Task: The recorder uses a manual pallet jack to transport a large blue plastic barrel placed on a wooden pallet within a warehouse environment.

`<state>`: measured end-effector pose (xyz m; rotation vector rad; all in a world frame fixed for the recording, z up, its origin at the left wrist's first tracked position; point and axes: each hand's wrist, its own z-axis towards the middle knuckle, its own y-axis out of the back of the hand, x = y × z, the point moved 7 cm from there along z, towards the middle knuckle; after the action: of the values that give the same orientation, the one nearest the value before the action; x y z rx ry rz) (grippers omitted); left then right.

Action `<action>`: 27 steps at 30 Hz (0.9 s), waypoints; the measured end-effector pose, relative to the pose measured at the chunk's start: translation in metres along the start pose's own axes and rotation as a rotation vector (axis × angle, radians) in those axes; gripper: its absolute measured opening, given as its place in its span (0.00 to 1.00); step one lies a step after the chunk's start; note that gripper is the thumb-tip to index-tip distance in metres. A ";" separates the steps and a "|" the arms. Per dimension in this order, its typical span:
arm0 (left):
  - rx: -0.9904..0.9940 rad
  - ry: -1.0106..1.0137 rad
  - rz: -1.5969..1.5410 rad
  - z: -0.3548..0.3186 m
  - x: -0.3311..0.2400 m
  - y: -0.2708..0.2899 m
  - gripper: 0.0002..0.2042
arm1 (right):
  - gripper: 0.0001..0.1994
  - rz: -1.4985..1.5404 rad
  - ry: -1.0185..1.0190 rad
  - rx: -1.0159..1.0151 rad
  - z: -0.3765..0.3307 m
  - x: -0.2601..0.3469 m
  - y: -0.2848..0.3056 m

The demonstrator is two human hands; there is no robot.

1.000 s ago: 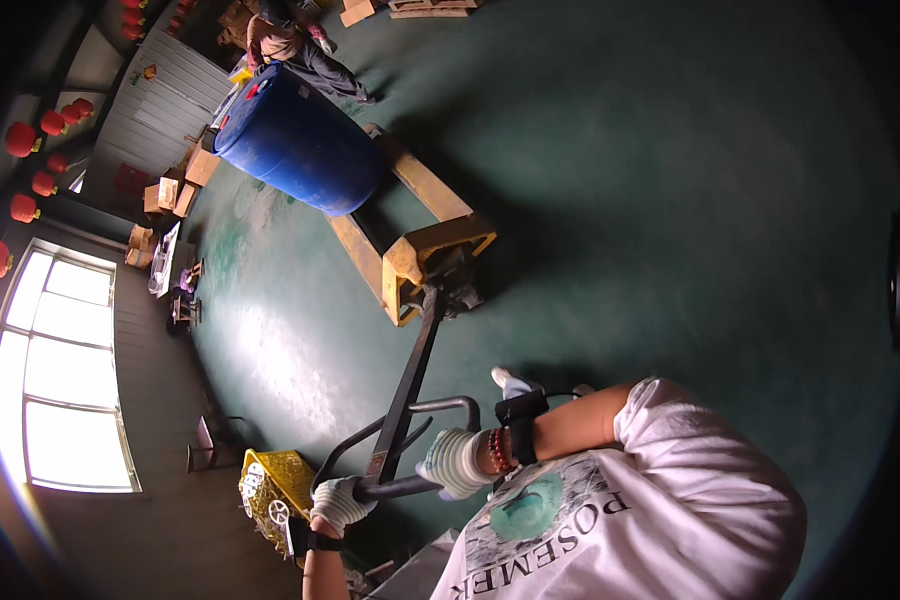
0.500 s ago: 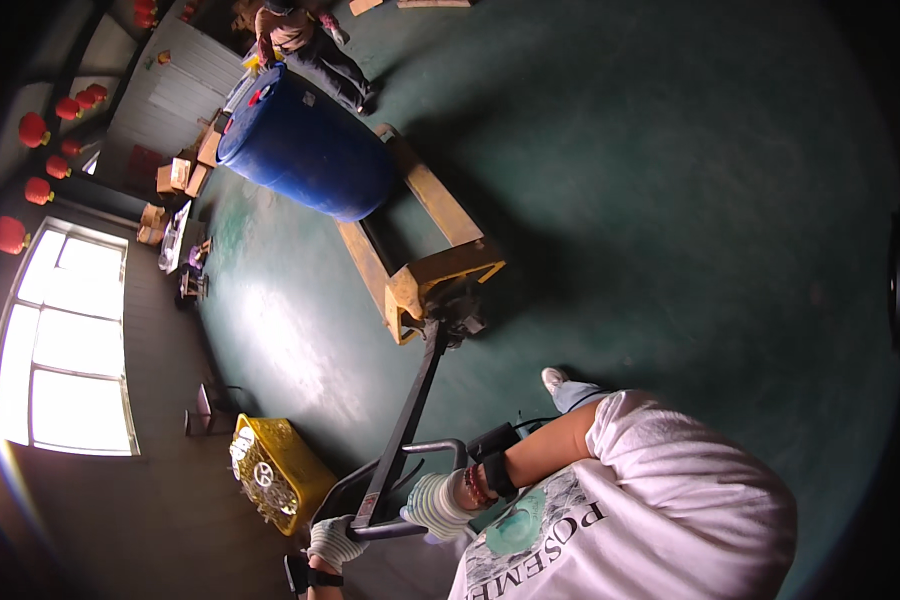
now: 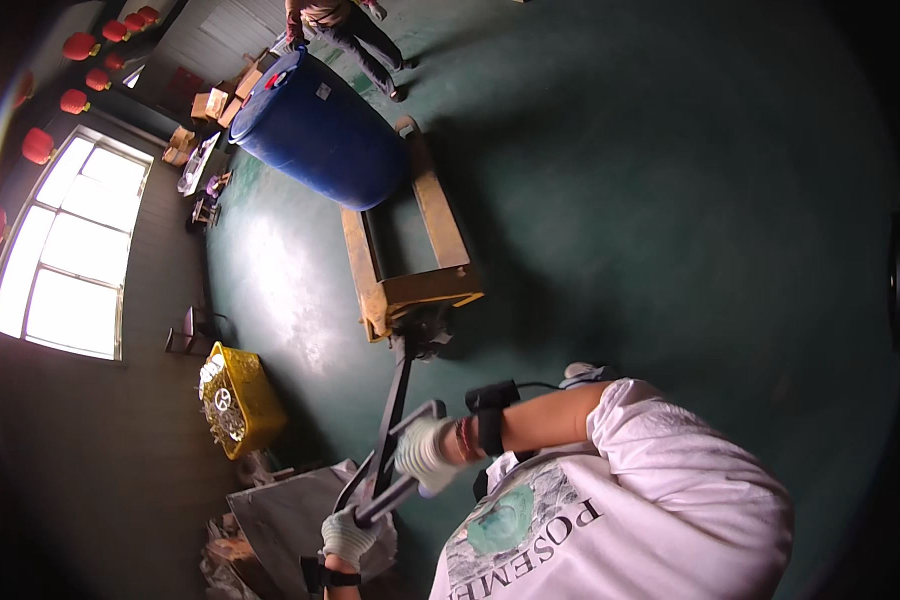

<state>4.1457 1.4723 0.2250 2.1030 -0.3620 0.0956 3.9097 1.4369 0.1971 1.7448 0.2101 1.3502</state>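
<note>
Both my hands wear pale knitted gloves and grip the grey loop handle of a pallet jack. My left hand is wrapped round its lower end, and my right hand closes round its side farther up. From the handle a dark bar runs to the jack's worn yellow forks. A large blue plastic drum with a red cap stands across the far part of the forks. At the drum's far side a person has a hand against its top rim.
On the left, a yellow crate full of metallic-looking pieces stands near the wall. Beside my left hand is a grey sheet-covered heap. Cardboard boxes and a small table line the far left. Green floor stretches to the right.
My view has turned, and the crate now appears farther left and higher. A grey heap has come into sight beside my left hand. Both hands keep hold of the handle.
</note>
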 end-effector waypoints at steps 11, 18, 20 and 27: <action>0.010 0.388 -0.121 -0.004 -0.044 -0.037 0.15 | 0.19 -0.216 -0.110 0.289 0.013 -0.036 -0.018; -0.034 0.405 -0.118 0.085 -0.046 -0.109 0.16 | 0.18 -0.390 -0.247 0.195 0.064 -0.140 -0.086; -0.012 0.432 -0.145 0.087 -0.029 -0.142 0.18 | 0.20 -0.443 -0.260 0.271 0.076 -0.138 -0.117; 0.103 0.481 -0.249 0.034 -0.003 -0.280 0.19 | 0.21 -0.457 -0.173 0.361 0.089 -0.099 -0.234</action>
<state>4.2229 1.5818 -0.0228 2.1259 0.1958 0.4697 4.0321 1.4669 -0.0411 1.9428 0.7440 0.8600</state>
